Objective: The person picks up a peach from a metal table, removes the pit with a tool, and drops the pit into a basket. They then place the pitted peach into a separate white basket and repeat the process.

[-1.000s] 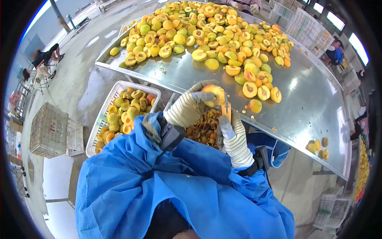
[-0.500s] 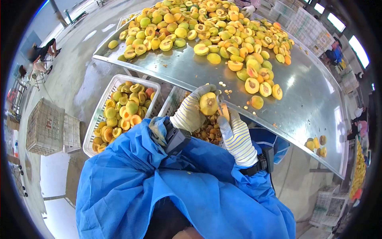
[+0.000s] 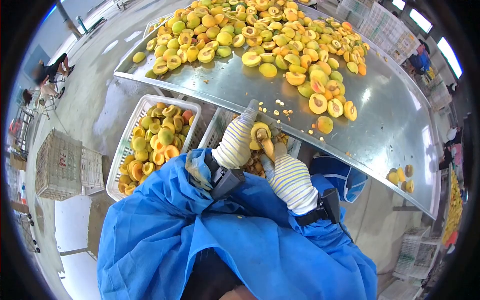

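Observation:
My left hand [image 3: 238, 139], in a striped glove, holds a yellow fruit half [image 3: 260, 134] with its pit cavity facing up. My right hand [image 3: 289, 175], also gloved, grips a small tool with an orange-brown handle [image 3: 268, 149], its tip at the middle of the fruit. Both hands are just off the near edge of the metal table [image 3: 220, 98], above a crate of fruit pieces [image 3: 255, 165] that they partly hide. Small pale bits [image 3: 280, 104] lie on the table beyond the hands.
Many halved fruits [image 3: 280, 45] are heaped on the table's far side, with a few [image 3: 400, 178] at its right corner. A white crate of fruit halves [image 3: 113, 165] stands at left. Stacked crates [image 3: 59, 164] stand farther left, near seated people [image 3: 49, 70].
The fruit has come down and toward me, its cut side now showing. The tool has moved from its right edge to its middle. More pale bits show on the table.

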A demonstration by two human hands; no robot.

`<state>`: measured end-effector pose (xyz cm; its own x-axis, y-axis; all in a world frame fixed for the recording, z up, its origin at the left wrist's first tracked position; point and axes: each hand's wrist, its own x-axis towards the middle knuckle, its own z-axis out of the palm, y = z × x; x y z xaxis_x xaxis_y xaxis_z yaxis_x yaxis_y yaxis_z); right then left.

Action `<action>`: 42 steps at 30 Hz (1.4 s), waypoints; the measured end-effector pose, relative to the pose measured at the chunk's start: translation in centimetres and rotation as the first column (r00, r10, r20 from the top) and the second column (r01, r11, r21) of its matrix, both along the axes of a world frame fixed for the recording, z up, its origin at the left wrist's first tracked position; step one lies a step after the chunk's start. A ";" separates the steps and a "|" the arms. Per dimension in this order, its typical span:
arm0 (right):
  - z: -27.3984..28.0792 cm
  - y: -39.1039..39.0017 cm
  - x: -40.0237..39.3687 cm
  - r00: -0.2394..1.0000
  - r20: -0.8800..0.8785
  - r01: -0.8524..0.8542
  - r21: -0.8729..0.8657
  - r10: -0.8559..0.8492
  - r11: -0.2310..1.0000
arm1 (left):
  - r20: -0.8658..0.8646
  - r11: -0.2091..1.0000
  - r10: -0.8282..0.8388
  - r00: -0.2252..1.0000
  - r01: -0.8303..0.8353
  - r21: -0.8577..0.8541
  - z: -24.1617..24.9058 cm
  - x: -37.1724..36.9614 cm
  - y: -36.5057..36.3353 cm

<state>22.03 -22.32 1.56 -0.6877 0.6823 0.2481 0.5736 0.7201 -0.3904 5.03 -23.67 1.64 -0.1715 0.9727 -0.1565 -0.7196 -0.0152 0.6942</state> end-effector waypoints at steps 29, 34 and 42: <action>-0.3 1.1 1.4 0.864 -0.504 -0.407 -0.721 -0.021 0.561 | -0.346 0.995 -0.088 0.934 0.069 -0.067 -0.3 -0.3 0.5; 1.7 1.0 1.7 0.916 -0.359 -0.350 -0.933 -0.178 0.084 | -0.401 0.961 -0.275 0.873 0.248 -0.119 1.2 -1.5 0.6; 1.5 1.0 1.0 0.850 -0.393 -0.455 -0.884 -0.350 -0.111 | -0.102 0.997 0.048 0.994 -0.042 0.062 1.0 1.5 0.1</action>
